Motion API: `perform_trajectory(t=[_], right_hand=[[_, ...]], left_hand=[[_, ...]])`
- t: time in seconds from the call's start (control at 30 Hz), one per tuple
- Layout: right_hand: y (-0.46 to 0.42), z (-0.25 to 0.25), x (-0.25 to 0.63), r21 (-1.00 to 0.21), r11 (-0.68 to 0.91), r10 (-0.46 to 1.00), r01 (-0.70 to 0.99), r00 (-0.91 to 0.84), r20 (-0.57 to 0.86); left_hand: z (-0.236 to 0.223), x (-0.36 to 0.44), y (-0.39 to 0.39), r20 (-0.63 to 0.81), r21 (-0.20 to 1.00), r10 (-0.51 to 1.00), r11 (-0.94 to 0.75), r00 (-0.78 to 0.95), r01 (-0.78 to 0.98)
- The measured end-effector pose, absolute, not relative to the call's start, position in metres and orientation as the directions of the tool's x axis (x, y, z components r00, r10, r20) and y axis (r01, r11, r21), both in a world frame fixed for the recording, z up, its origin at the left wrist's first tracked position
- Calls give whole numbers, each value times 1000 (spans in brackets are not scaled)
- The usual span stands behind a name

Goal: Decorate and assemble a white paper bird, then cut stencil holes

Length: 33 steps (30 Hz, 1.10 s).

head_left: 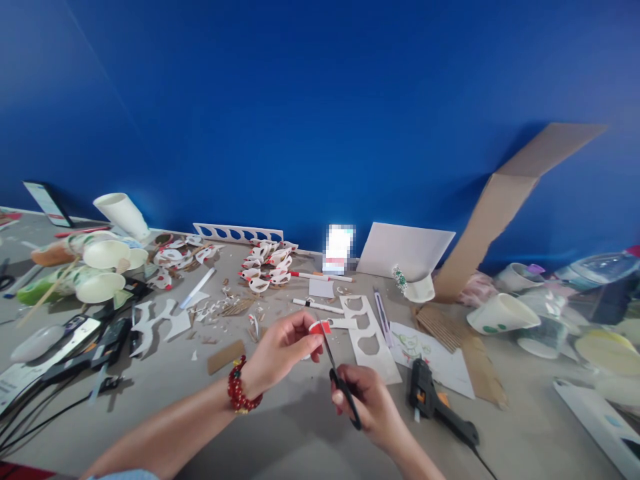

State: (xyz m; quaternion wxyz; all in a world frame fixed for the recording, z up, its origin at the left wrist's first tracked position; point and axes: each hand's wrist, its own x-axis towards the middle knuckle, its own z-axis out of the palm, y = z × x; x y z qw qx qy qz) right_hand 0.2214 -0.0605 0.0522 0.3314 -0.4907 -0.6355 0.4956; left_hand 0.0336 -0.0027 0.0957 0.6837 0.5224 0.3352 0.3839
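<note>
"So, what have you got hold of?"

"My left hand (287, 345) pinches a small red-and-white piece (321, 328) between thumb and fingers, out in front of me above the table (290, 437). My right hand (364, 400) is wrapped round a pair of black scissors (334, 369), with my fingers at the handles."

"Are the blades on the piece?"

"They point up to it, just beside my left fingertips. Whether they've bitten in, I can't tell from here."

"And your hands, do they touch?"

"No, they're apart. The scissors reach across the space between."

"What's lying on your right?"

"Just beyond my right hand is a white sheet with rounded cut-outs (385, 372). Farther right lies a black glue gun (425, 392), next to a paper with a coloured drawing (457, 372)."

"And on your left?"

"Brown cardboard (226, 357) near my wrist, where I'm wearing a red beaded bracelet (235, 387). Well beyond it sits a cluster of white bird shapes with red tips (257, 285), and behind those a white strip with a row of holes (197, 231) stands near the blue wall (280, 120)."
</note>
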Motion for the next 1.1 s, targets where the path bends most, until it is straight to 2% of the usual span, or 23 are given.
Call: perform_trajectory(t=[0.6, 0.93, 1.1], right_hand=[[-52, 32, 219, -889, 72, 963, 453, -264, -56], [-51, 36, 215, -918, 6, 956, 396, -270, -110], [-47, 40, 219, -941, -69, 922, 332, -339, -187]], left_hand=[[88, 33, 7, -99, 978, 882, 171, 460, -119], [87, 32, 10, -119, 964, 871, 217, 477, -156], [88, 28, 18, -109, 982, 902, 164, 417, -98]])
